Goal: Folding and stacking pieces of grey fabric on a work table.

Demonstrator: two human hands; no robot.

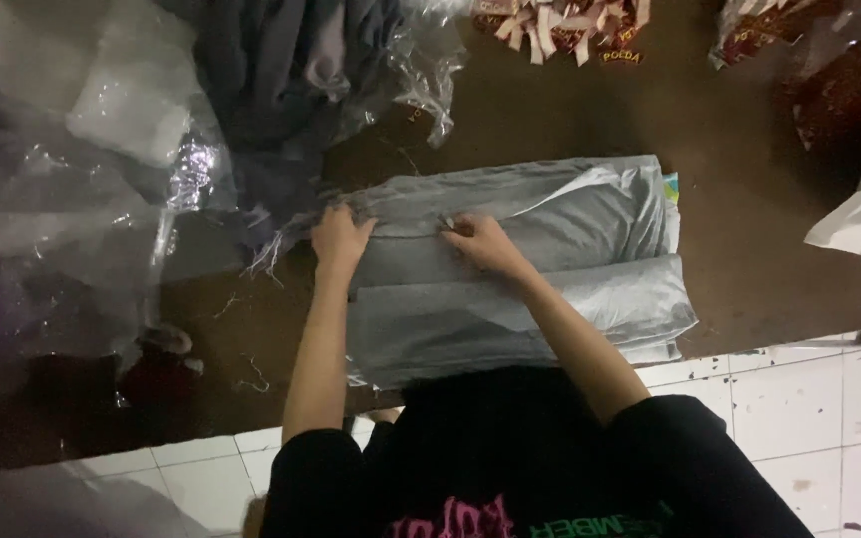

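Presently, a partly folded grey garment (520, 259) is being pressed flat on the counter (749, 199) by the left hand (339, 239) and right hand (485, 242), fingers bent, nothing gripped.

Dark brown bench (570, 110) under dim light, white tiled floor (809, 418) with dark grout lines below its edge, scuffed and stained in spots

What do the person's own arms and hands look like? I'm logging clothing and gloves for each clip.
Both hands, left hand and right hand, are bare: no gloves, and no rings or watch that I can make out. The forearms are uncovered. Short black sleeves end above the elbows, part of a black top with pink and green print on the front.
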